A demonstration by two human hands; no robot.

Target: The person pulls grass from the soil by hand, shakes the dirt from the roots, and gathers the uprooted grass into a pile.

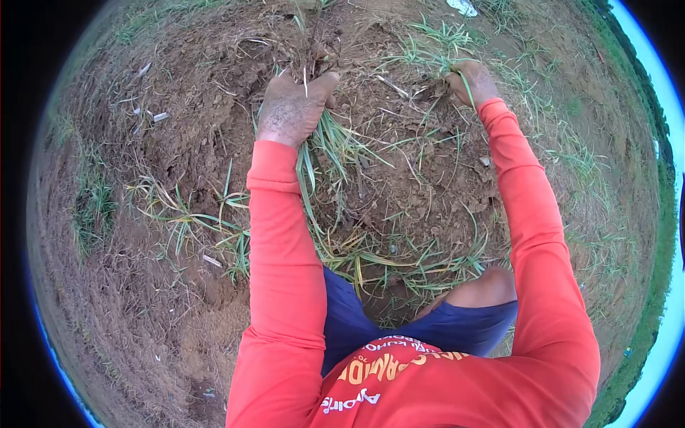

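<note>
My left hand [292, 107] is closed around a bunch of long green grass blades [325, 153] that hang down below the fist toward my body. My right hand [471, 82], dusty with soil, grips a smaller tuft of grass [435, 60] rooted in the brown earth ahead. Both arms wear red long sleeves. Loose brown soil [399, 178] lies between the hands.
Pulled grass stems [399, 264] lie scattered on the dirt near my knees. Dry straw-covered ground [135, 321] spreads to the left. A green grass clump [96, 207] stands at the left, and small white scraps [160, 116] lie on the soil. Green turf borders the right edge.
</note>
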